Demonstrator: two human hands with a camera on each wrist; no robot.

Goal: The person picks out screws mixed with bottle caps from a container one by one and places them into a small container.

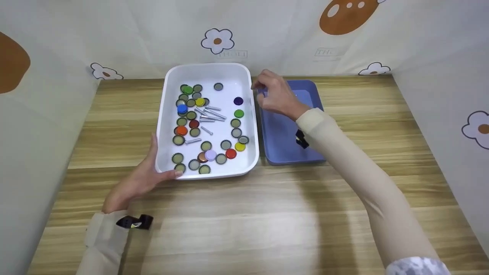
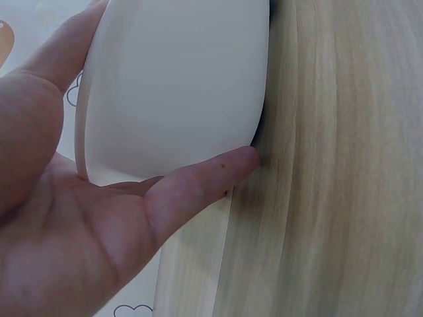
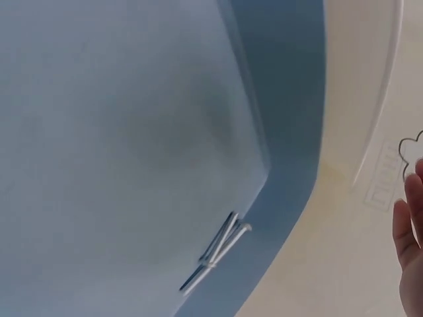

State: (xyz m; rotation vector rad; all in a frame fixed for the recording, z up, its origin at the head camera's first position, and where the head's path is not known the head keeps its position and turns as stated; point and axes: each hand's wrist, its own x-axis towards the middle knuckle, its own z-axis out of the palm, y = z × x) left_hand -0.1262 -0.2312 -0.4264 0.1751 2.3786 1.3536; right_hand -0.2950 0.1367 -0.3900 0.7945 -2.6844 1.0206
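Note:
My left hand [image 1: 141, 179] holds the near left corner of a white tray [image 1: 206, 74], thumb across its near rim and fingers along its side. The left wrist view shows the hand around the tray's outer wall [image 2: 178, 86]. Inside lie metal bolts [image 1: 215, 114] in the middle, with bottle caps, such as a red cap [image 1: 230, 153], spread about them. My right hand [image 1: 277, 93] is over the far left corner of a blue tray [image 1: 282, 137], fingers loosely bent, nothing visible in them. Two bolts [image 3: 228, 246] lie crossed in the blue tray's corner.
Both trays stand side by side on a wood-grain table [image 1: 244, 214], close to the back. A pale curtain [image 1: 267, 34] with flower prints hangs behind and at both sides. Small black devices [image 1: 135, 222] are strapped to the wrists over beige sleeves.

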